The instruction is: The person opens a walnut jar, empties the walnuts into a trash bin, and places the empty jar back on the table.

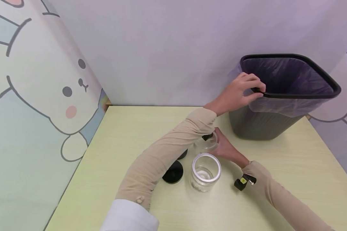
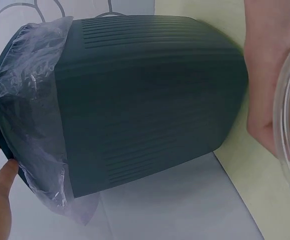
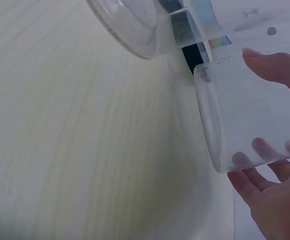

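Observation:
My left hand grips the near left part of the black rim of a dark grey trash bin, its thumb outside and its fingers over the edge. A thin translucent bag lines the bin and folds down over the outside. Below the left forearm, my right hand holds a clear jar, thumb on one side and fingers round the other. The forearm hides part of this jar in the head view. A second clear jar stands upright just in front of it.
Two black round lids lie left of the jars: a near lid and a farther lid, both partly covered by the left sleeve. A pale wooden table carries everything. A plain wall rises behind it, with cartoon-printed panels at both sides.

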`<state>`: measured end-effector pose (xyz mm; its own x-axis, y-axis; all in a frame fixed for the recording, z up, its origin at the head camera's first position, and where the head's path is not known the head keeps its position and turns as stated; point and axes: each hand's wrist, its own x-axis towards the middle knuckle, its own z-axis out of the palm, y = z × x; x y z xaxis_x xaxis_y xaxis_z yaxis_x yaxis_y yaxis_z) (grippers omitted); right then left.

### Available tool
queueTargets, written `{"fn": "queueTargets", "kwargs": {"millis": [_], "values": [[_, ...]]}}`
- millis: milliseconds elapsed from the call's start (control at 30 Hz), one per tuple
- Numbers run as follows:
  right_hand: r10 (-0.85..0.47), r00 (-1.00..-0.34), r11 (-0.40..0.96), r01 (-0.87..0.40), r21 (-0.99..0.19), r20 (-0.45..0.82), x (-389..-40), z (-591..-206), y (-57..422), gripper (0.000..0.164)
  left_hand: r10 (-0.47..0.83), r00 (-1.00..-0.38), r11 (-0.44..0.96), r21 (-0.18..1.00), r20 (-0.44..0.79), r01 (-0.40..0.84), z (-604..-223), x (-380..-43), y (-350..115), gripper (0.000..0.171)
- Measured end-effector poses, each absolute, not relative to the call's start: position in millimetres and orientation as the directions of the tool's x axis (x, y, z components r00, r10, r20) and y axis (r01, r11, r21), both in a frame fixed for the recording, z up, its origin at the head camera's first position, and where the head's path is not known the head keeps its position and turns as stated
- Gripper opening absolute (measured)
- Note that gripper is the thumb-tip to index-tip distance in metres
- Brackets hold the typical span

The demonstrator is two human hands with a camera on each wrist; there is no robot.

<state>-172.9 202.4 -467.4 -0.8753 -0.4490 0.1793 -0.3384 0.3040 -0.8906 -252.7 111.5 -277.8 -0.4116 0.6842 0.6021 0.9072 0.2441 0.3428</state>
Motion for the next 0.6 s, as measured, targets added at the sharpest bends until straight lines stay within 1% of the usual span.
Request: {"fn": "queueTargets", "kwargs": {"millis": [133, 200, 367, 433, 500, 600], "values": [[-0.449, -0.875, 0.306, -0.341, -0.889, 0.181, -171, -476, 200, 0.100, 0.696, -0.417, 0.268, 0.328, 0.585, 0.906, -279, -251, 112, 0.015], [-0.442, -0.878, 0.329, -0.352, -0.877, 0.186, -170, -480, 200, 0.101, 0.700, -0.418, 0.272, 0.324, 0.580, 0.906, -280, -250, 112, 0.016], [-0.415, -0.885, 0.386, -0.382, -0.840, 0.211, -170, -485, 200, 0.089, 0.703, -0.446, 0.295, 0.344, 0.553, 0.891, -283, -245, 108, 0.023], [-0.408, -0.887, 0.394, -0.383, -0.836, 0.214, -170, -485, 200, 0.087, 0.703, -0.461, 0.312, 0.347, 0.541, 0.884, -286, -242, 105, 0.028], [-0.405, -0.891, 0.404, -0.376, -0.834, 0.206, -169, -485, 200, 0.088, 0.701, -0.468, 0.327, 0.340, 0.538, 0.882, -291, -240, 102, 0.033], [-0.399, -0.899, 0.421, -0.356, -0.834, 0.182, -167, -484, 202, 0.085, 0.697, -0.502, 0.365, 0.349, 0.512, 0.863, -297, -237, 96, 0.040]]}}
